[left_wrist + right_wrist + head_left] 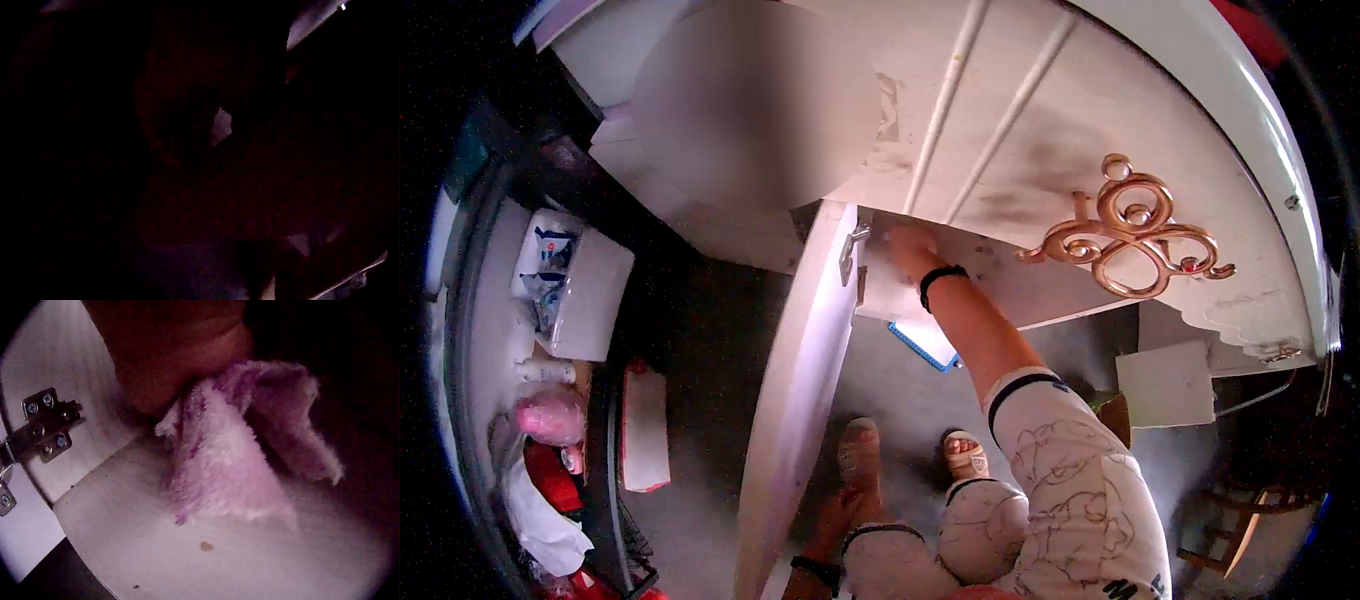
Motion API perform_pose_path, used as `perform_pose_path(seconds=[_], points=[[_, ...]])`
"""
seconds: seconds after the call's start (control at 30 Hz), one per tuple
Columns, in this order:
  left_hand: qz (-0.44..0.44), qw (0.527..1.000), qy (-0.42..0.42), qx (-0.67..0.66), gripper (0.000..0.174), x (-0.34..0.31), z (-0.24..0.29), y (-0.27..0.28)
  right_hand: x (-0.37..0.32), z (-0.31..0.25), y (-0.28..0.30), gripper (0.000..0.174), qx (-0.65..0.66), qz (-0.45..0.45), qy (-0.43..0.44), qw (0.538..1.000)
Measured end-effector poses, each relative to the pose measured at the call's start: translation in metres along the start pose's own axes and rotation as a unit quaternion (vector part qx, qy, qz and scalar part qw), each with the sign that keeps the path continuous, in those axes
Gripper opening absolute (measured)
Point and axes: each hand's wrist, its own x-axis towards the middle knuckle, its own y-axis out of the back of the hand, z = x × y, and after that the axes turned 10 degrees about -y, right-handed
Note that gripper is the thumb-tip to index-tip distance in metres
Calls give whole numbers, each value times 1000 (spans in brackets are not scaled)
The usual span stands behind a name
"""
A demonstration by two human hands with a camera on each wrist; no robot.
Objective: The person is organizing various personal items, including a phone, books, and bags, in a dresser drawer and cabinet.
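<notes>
My right hand (911, 250) reaches into a white cabinet (1040, 262), past its open door (800, 365). In the right wrist view that hand (181, 353) grips a fluffy pink cloth (228, 456), bunched under the fingers and lying against the pale inner panel (150, 556). A small brown speck (206, 546) shows on the panel just in front of the cloth. My left hand (832, 525) is low beside my leg, with a black band on its wrist. Its own wrist view is almost black, so its fingers are hidden in shadow.
Metal hinges (47, 425) join the door to the cabinet side. A gold scroll ornament (1140, 230) stands out from the white front. Below lies a blue-edged white item (925, 342). Shelves at left hold packets and a pink bundle (552, 414); a white box (1166, 384) stands right.
</notes>
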Motion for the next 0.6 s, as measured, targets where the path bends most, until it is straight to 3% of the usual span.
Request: perform_pose_path(seconds=[0.03, 0.07, 0.13, 0.23, 0.37, 0.43, 0.5, 0.53, 0.57, 0.6], points=[[-27, 999, -28, 22, 45, 10, -13, 2, 1, -4, -4, 29, -116, 1, -6, 993], [-30, 999, -34, 17, 45, 27, -36, -11, -16, -5, -4, 27, 150, 62, -129, 978], [68, 984, -24, -162, 47, 44, -91, -31, 10, 35, -27, 27, 187, 49, -107, 975], [-2, 996, -84, 33, 49, 17, 69, 9, -2, 65, -22, 23, 301, 74, -48, 949], [-61, 997, -2, 52, 48, 27, 68, 13, -32, 81, 23, 42, 123, -10, -144, 982], [-21, 990, -122, 65, 50, 15, 108, 20, -32, 91, 24, 44, 60, -42, -187, 980], [-25, 981, -130, 145, 50, 29, 71, 15, -20, 109, 14, 37, 182, -2, -277, 944], [-29, 966, -135, 220, 50, 34, 52, 9, -10, 116, 6, 34, 284, 28, -326, 901], [-29, 966, -134, 220, 50, 35, 47, 5, -4, 120, 3, 31, 380, 56, -368, 847], [13, 984, -78, 162, 50, 34, 43, -2, 1, 121, -1, 28, 448, 76, -399, 796]])
